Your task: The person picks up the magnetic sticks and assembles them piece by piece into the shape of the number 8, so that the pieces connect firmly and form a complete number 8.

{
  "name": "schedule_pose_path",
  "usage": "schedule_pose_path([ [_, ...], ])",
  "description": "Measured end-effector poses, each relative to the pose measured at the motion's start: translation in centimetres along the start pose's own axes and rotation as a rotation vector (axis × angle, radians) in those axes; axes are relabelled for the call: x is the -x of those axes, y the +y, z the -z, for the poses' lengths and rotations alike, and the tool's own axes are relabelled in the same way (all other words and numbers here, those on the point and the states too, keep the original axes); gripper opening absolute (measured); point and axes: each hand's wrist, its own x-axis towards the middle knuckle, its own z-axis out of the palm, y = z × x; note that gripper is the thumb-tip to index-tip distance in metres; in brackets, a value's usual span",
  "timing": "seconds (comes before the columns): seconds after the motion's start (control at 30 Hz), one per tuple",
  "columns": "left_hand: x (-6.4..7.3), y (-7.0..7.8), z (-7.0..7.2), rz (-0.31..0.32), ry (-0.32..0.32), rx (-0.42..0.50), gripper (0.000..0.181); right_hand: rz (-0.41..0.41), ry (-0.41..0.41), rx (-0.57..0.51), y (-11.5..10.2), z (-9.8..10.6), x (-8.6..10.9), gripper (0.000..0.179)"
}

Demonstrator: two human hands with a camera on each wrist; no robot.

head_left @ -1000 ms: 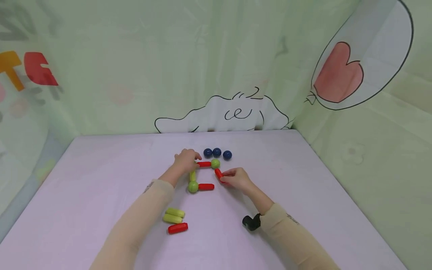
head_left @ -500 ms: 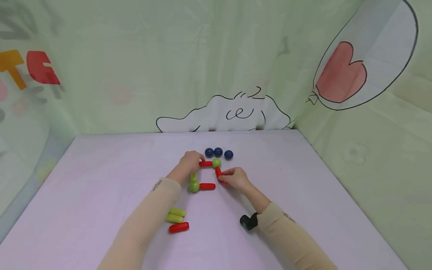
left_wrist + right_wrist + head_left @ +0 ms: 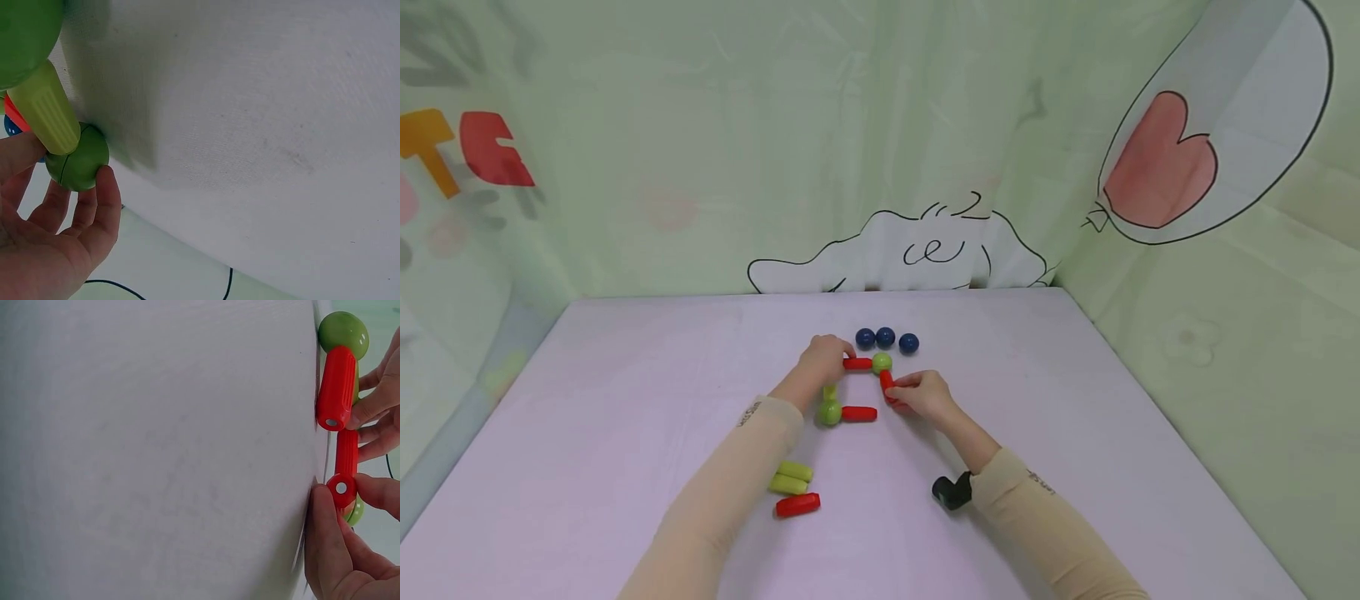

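Observation:
In the head view my left hand (image 3: 826, 357) is at the far left corner of an open frame of rods and balls. The left wrist view shows its fingers round a green ball (image 3: 78, 162), from which a yellow-green rod (image 3: 47, 109) runs to a nearer green ball (image 3: 830, 413). A red rod (image 3: 859, 413) sticks out rightward from that nearer ball. Another red rod (image 3: 857, 363) spans the far side to a right-hand green ball (image 3: 882, 362). My right hand (image 3: 925, 393) pinches a red rod (image 3: 342, 494) whose far end meets this ball; its near end shows a silver disc.
Several blue balls (image 3: 885, 337) lie behind the frame. Nearer, by my left forearm, are two yellow-green rods (image 3: 790, 483) and a red rod (image 3: 797, 505). A black device (image 3: 952, 492) is at my right cuff. A printed curtain (image 3: 715, 167) stands behind the table.
The red rod in my right hand has swung its far end up to the right-hand green ball. My left hand has shifted slightly right and covers more of the yellow-green rod.

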Motion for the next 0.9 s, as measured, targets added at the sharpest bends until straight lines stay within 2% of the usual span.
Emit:
schedule_pose_path([
  [0.67,0.27,-0.06,0.13,0.017,0.012,0.002,0.036,0.013,0.009,-0.007,0.07,-0.27,-0.42,0.031],
  [0.9,0.25,-0.22,0.07,0.026,-0.003,0.038,0.035,0.023,0.017,-0.004,0.18,-0.30,-0.61,0.029],
])
